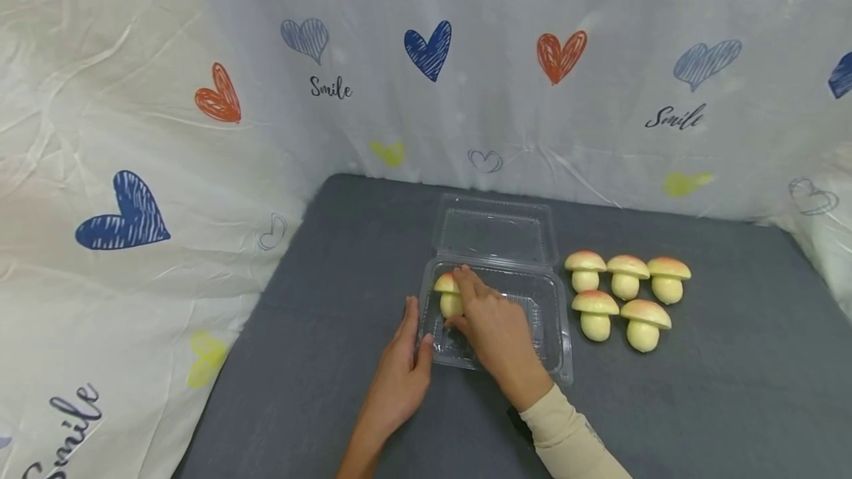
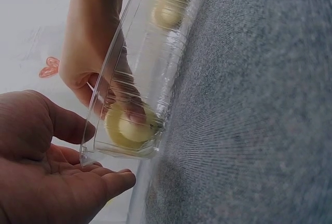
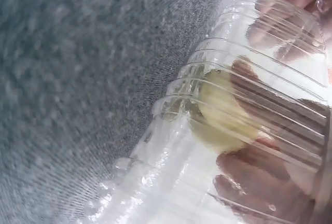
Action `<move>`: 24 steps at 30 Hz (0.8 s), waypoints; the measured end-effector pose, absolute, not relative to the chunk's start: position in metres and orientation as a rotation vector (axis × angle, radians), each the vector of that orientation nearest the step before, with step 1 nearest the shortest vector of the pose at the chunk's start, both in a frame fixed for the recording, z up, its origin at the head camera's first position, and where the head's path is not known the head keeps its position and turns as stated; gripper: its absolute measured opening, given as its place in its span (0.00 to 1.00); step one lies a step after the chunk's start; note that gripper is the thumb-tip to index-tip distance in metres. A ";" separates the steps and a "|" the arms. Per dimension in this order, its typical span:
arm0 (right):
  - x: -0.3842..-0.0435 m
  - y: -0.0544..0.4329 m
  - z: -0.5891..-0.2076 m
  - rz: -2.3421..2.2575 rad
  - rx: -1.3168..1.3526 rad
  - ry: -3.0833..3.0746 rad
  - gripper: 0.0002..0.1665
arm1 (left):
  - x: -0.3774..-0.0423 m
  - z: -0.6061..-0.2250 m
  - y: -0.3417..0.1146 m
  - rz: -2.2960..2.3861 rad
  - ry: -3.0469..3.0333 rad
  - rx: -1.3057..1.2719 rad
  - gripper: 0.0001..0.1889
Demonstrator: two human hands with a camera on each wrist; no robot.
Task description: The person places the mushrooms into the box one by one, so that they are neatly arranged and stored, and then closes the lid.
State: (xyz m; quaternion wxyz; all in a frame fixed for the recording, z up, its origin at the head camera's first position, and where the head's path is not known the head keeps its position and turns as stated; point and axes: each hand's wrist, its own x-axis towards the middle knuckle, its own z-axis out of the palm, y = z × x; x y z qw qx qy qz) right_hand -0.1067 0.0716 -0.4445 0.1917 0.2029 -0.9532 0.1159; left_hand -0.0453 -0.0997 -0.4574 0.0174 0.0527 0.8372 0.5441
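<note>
A clear plastic clamshell container (image 1: 546, 346) lies on the table, its lid (image 1: 492, 231) folded back away from me. Inside its left end is a toy mushroom (image 1: 450, 304) with a yellow and orange cap and a pale stem. My right hand (image 1: 495, 324) reaches into the container and pinches this mushroom; through the clear wall, the left wrist view shows the fingers on it. My left hand (image 1: 402, 375) rests against the container's left side, fingers straight along the wall and thumb by the near corner. In the right wrist view, the ribbed wall blurs the mushroom (image 3: 220, 110).
To the right of the container, several similar toy mushrooms (image 1: 643, 324) stand in two rows on the dark grey table (image 1: 745, 375). A white curtain (image 1: 492, 94) printed with hearts hangs behind the table and along its left side.
</note>
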 end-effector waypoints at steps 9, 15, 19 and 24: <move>-0.102 0.079 -0.438 0.455 0.567 -2.668 0.50 | -0.046 -0.458 -0.098 1.685 2.604 0.171 0.35; -0.096 0.089 -0.430 0.582 0.588 -2.687 0.44 | -0.046 -0.458 -0.098 1.698 2.593 0.180 0.35; -0.093 0.096 -0.422 0.627 0.566 -2.704 0.41 | -0.046 -0.457 -0.098 1.720 2.600 0.192 0.35; -0.087 0.109 -0.412 0.723 0.528 -2.731 0.40 | -0.045 -0.457 -0.097 1.730 2.616 0.191 0.35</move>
